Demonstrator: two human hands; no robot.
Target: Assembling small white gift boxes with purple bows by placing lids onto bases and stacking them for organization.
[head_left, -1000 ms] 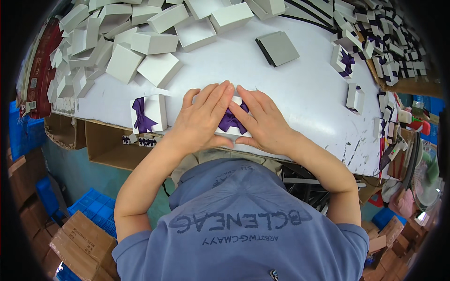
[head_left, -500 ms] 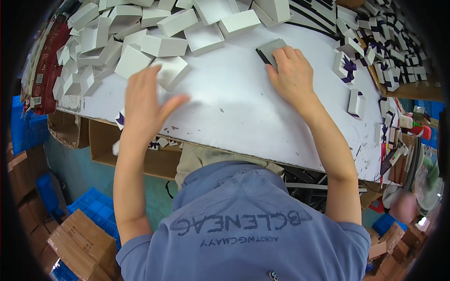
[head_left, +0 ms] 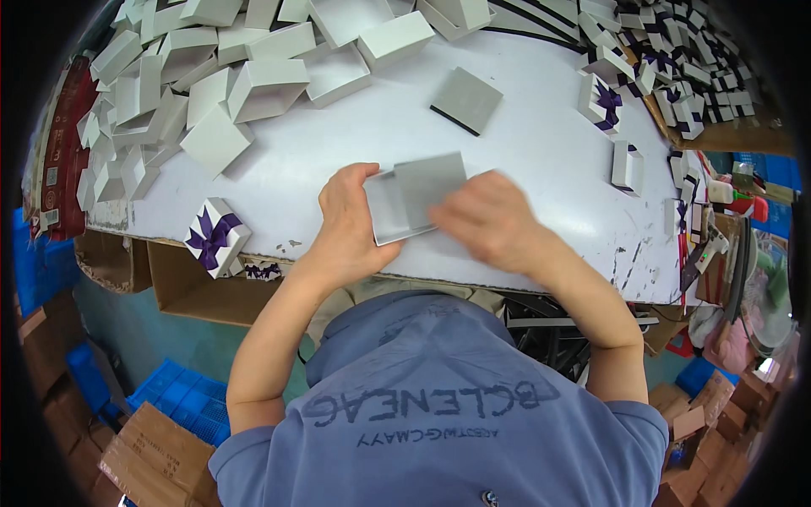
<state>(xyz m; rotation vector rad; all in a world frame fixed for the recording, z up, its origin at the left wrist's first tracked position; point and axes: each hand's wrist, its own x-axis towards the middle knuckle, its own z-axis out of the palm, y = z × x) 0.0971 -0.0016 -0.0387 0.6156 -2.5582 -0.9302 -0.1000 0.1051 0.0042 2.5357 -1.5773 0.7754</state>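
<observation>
Near the front edge of the table, my left hand (head_left: pixel 342 232) grips a small white open box (head_left: pixel 385 215) by its left side, thumb along the lower edge. My right hand (head_left: pixel 490 215), smeared by motion, has a thin grey square pad (head_left: pixel 431 182) at its fingertips. That pad lies tilted over the right part of the box opening; how far it sits inside cannot be made out. Farther back lies a stack of grey pads with a dark edge (head_left: pixel 467 100). A white box with a purple ribbon bow (head_left: pixel 215 237) rests by the table edge, left of my left hand.
White open boxes (head_left: pixel 270 84) are heaped at the back left. On the right stand another bowed box (head_left: pixel 601 103) and a box with a dark band (head_left: pixel 627 166), with many more piled behind. Black strips (head_left: pixel 532 29) lie at the back. Cardboard boxes (head_left: pixel 160 452) stand below.
My left hand has come right and toward me and now holds a white box. My right hand has left the pad stack, bringing one grey pad to that box.
</observation>
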